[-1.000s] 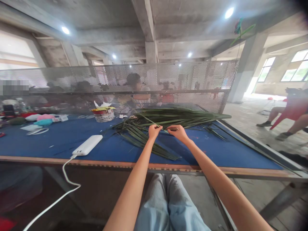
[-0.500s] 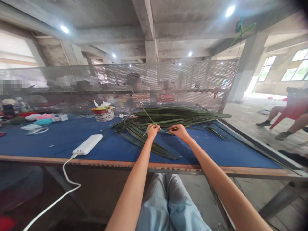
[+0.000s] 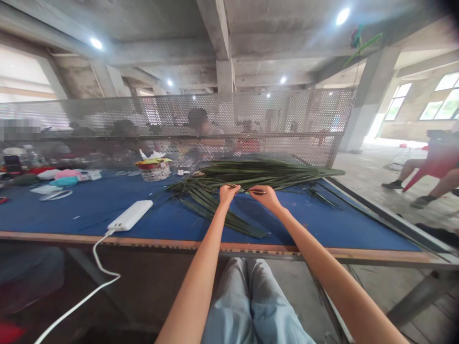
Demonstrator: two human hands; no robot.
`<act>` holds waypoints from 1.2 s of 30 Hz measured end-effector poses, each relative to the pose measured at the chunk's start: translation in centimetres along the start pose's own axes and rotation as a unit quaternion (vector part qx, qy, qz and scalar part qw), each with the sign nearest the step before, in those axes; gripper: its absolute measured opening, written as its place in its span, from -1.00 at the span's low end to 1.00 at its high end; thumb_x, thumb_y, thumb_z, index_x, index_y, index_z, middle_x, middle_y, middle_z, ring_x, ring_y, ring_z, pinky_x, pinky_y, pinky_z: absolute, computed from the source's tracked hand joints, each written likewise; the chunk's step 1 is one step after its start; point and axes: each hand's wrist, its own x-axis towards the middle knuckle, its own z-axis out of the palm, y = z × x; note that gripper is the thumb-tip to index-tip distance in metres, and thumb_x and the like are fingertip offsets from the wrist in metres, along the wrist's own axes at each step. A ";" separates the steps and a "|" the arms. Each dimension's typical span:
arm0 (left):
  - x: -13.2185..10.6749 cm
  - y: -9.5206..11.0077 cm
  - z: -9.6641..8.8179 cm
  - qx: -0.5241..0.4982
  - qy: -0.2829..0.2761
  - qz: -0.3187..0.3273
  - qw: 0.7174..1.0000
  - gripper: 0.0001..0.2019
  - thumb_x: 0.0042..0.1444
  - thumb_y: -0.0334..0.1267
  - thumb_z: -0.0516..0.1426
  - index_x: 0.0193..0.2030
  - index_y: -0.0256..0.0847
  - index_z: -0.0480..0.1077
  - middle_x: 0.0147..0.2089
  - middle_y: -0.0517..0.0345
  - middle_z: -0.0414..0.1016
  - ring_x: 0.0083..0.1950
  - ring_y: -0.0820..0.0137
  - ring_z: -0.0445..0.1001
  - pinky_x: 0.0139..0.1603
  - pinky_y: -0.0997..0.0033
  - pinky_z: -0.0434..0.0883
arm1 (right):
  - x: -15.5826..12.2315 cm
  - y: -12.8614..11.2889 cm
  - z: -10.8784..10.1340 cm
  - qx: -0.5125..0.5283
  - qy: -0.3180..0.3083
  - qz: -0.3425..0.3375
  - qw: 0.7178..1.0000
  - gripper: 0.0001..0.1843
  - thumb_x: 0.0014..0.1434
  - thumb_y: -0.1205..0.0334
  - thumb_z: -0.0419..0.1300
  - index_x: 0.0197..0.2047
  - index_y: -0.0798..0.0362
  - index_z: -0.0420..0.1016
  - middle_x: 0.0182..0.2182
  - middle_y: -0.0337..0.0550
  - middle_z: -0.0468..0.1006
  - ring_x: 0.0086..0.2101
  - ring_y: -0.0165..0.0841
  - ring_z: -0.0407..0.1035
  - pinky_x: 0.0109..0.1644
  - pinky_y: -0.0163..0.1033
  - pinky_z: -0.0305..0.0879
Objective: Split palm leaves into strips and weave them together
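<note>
Palm frond [image 3: 272, 173] lying flat across the blue surface [image 3: 308, 224], and from the head camera the action is right at its near edge! Left hand [image 3: 228, 194] and right hand [image 3: 267, 198] are close together, both in narrow pinches, with a thin leaf strip [image 3: 247, 189] drawn between them, just in front of the frond's long leaflets. More leaflets fan out beneath the left wrist. Looks like the step in hand is working this single strip free of the bunch, and that calls for a steady pinch at both ends, keeping the strip clear of its neighbours. Off to the left of the hands sits a white power bank [image 3: 130, 215] with its white cable [image 3: 96, 253] dropping over the edge. Farther ahead, a woven basket [image 3: 155, 173] stands near a perforated metal screen [image 3: 179, 114].
</note>
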 end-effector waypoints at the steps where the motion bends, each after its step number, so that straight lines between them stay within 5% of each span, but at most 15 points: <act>1: -0.1 -0.1 0.1 0.000 -0.010 0.001 1.000 -0.88 -0.12 -0.26 0.26 -0.52 -0.28 0.49 -0.59 0.16 0.47 -0.49 0.37 0.47 -0.37 0.43 0.40 | -0.1 -0.2 0.1 -0.007 -0.003 -0.005 1.000 -0.80 0.02 0.29 0.18 -0.31 0.04 0.63 -0.37 -0.16 0.64 -0.30 -0.26 0.54 -0.17 -0.25 0.42; 13: -0.3 0.0 0.3 0.005 -0.053 0.021 0.998 -0.93 -0.17 -0.32 0.27 -0.51 -0.26 0.48 -0.58 0.18 0.47 -0.50 0.40 0.46 -0.39 0.45 0.39 | -0.1 0.0 0.1 0.013 -0.005 -0.007 1.000 -0.81 0.04 0.27 0.18 -0.29 0.05 0.62 -0.36 -0.14 0.65 -0.29 -0.25 0.54 -0.18 -0.24 0.43; 21: -0.7 0.5 0.4 0.006 -0.039 -0.026 0.999 -0.93 -0.12 -0.38 0.23 -0.56 -0.24 0.45 -0.64 0.21 0.42 -0.53 0.40 0.45 -0.38 0.41 0.42 | 0.0 0.0 0.1 0.028 -0.009 -0.007 1.000 -0.79 0.03 0.24 0.20 -0.29 0.06 0.62 -0.33 -0.14 0.65 -0.27 -0.25 0.53 -0.12 -0.22 0.42; 36: -0.4 0.2 -0.2 0.137 -0.048 0.092 0.985 -0.87 -0.08 -0.36 0.17 -0.59 -0.19 0.48 -0.60 0.16 0.45 -0.48 0.37 0.45 -0.31 0.40 0.38 | 1.0 1.8 -0.8 0.123 0.001 0.079 0.989 -0.77 -0.11 0.19 0.27 -0.36 0.13 0.62 -0.53 -0.11 0.60 -0.46 -0.30 0.49 -0.35 -0.27 0.41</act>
